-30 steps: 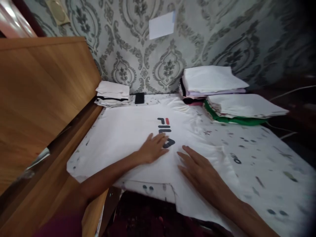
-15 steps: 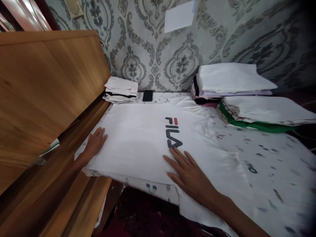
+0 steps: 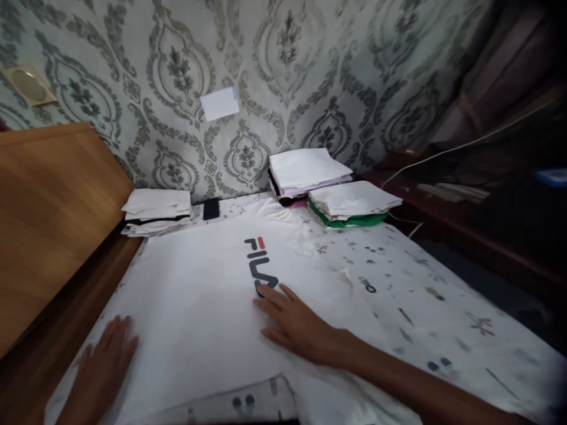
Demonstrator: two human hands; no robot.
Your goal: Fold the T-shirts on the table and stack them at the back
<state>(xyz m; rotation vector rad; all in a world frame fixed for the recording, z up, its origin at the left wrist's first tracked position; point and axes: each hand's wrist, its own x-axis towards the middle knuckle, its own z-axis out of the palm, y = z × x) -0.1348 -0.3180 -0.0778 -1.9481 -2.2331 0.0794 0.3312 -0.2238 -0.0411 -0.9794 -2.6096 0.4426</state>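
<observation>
A white T-shirt (image 3: 195,295) with a FILA print lies spread flat across the bed-like surface, its neck end and sleeves to the right. My right hand (image 3: 296,324) rests on it with fingers apart, the fingertips touching the bottom of the lettering. At the lower left, my left hand (image 3: 100,372) lies flat near the shirt's hem edge, fingers extended and slightly blurred. Neither hand grips anything.
Against the wall sit a stack of folded white clothes (image 3: 157,209), a black phone-like object (image 3: 211,209), and two more folded piles, one behind (image 3: 310,168) and one with green cloth (image 3: 349,203). A wooden panel (image 3: 48,218) borders the left; a patterned sheet (image 3: 411,295) covers the surface.
The view has swung to the right and up, showing more of the right side. The left hand has come nearer to me along the shirt's edge; the right hand stays by the print.
</observation>
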